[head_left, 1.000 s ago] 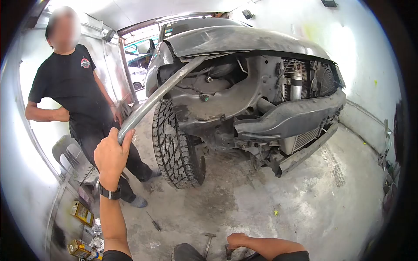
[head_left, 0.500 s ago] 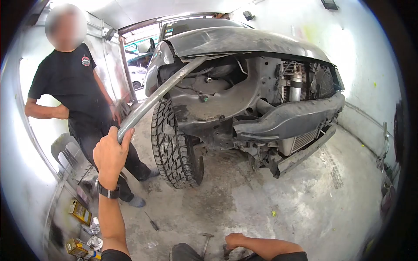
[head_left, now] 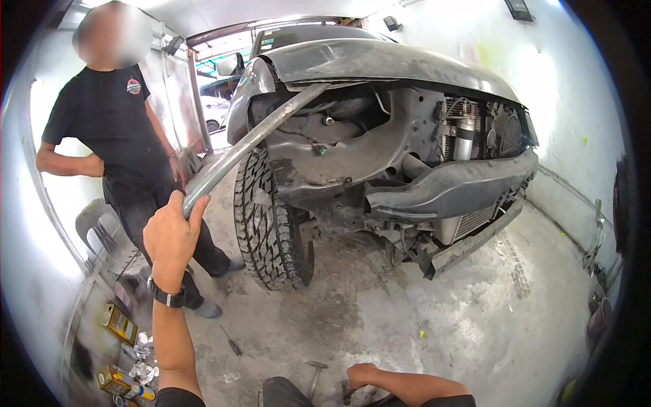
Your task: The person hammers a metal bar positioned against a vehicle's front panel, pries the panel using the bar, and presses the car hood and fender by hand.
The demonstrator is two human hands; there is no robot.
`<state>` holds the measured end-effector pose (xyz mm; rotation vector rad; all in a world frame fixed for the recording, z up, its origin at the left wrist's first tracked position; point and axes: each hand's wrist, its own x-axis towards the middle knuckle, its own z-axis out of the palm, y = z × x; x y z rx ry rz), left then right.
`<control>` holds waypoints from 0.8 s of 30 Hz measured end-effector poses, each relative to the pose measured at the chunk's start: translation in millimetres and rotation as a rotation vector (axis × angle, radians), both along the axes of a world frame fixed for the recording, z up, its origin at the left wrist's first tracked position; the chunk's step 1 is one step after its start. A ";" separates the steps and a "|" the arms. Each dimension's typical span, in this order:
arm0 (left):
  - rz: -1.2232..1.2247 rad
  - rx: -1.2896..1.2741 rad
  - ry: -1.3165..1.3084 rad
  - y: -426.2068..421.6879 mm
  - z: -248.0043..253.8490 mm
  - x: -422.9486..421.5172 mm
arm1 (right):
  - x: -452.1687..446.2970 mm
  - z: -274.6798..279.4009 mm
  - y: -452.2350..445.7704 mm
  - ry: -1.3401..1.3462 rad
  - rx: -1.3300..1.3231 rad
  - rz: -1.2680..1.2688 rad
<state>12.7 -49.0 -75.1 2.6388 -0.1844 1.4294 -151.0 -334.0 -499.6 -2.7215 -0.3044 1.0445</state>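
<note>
My left hand (head_left: pixel 171 230), with a dark watch on its wrist, is closed round the lower end of a long grey metal pipe (head_left: pixel 247 146). The pipe slants up to the right, and its far end meets the underside of the car's hood edge (head_left: pixel 393 61), above the exposed wheel well (head_left: pixel 339 152). Low in the view, my right hand (head_left: pixel 362 374) is curled round a dark object (head_left: pixel 347 391) that is mostly hidden, near my knee. A hammer (head_left: pixel 315 378) lies just left of it.
A person (head_left: pixel 112 129) in dark clothes stands at the left, one hand at the waist. Beside the pipe is a treaded tire (head_left: pixel 266 230). A screwdriver (head_left: pixel 231 341) lies on the floor; cans (head_left: pixel 119 323) and a chair (head_left: pixel 102 230) are at left. The bumper beam (head_left: pixel 451 190) juts out.
The view has shifted slightly. My left hand keeps its grip on the pipe, whose far end stays at the hood edge. The standing person's head has turned or moved a little.
</note>
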 end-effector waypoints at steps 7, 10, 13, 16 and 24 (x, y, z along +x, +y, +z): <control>-0.029 0.046 -0.005 6.2 4.3 2.3 | -0.4 -4.8 0.3 -0.021 -0.019 0.027; -0.073 0.060 0.018 12.6 13.6 2.7 | 0.6 2.1 2.0 -0.015 -0.028 0.038; -0.141 0.030 0.106 20.3 26.1 -2.5 | 1.4 1.6 4.0 -0.004 -0.033 0.067; -0.144 0.030 0.137 27.8 30.5 -13.6 | 8.1 -0.8 3.1 0.064 -0.048 0.070; -0.118 -0.048 0.219 31.0 -10.3 -18.9 | 1.0 4.4 4.8 -0.016 0.005 0.062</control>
